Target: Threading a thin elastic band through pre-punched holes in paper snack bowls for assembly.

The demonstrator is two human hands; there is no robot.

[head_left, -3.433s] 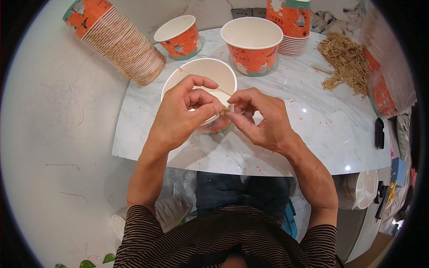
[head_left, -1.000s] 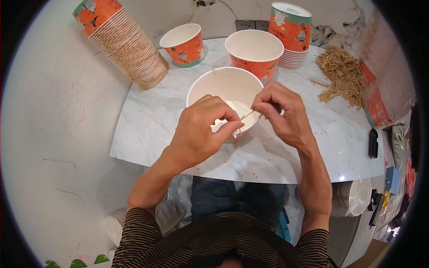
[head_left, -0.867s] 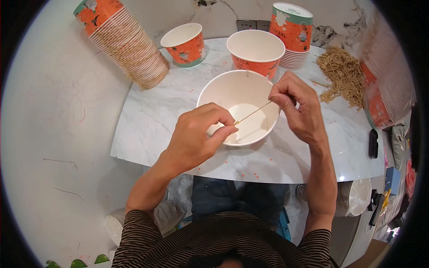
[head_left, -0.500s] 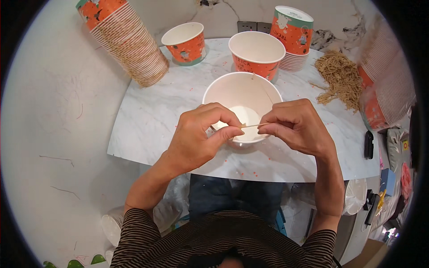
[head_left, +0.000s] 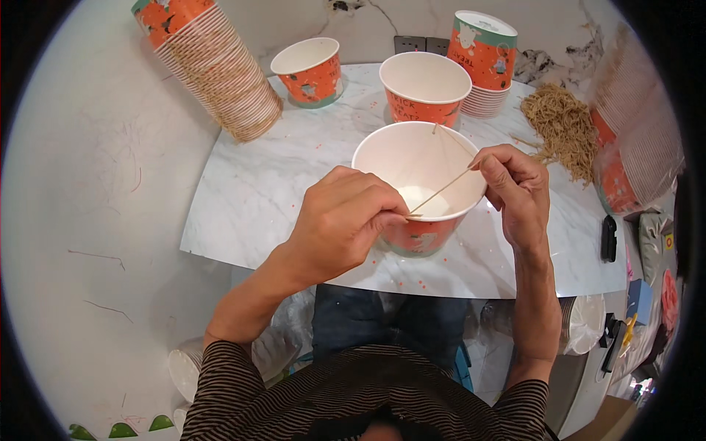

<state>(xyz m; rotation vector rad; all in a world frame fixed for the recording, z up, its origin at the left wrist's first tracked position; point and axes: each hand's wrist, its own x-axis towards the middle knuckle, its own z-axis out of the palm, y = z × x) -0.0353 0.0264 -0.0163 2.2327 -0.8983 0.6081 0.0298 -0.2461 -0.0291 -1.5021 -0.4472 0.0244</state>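
Note:
In front of me on the table is a paper bucket point(head_left: 423, 238) with a white inside and an orange printed outside. A thin tan cord point(head_left: 443, 191) is fixed at its far rim, runs to my right hand, and stretches from there across the opening to the near rim. My left hand point(head_left: 342, 217) pinches the cord's end at the near left rim. At the right side of the rim, my right hand point(head_left: 521, 192) grips the cord between thumb and fingers and draws it straight. The left fingertips partly hide the cord's end.
Behind stand two more buckets point(head_left: 425, 77) point(head_left: 309, 73) and an upside-down stack point(head_left: 482, 62). A tall nested stack point(head_left: 220, 81) with cords leans at left. To the right lie a heap of tan cords point(head_left: 562, 128), bagged buckets point(head_left: 629, 147) and a black object point(head_left: 609, 239).
My right hand has moved right and up, drawing out a longer stretch of cord. The bucket has shifted slightly right, and my left hand has turned over its near rim.

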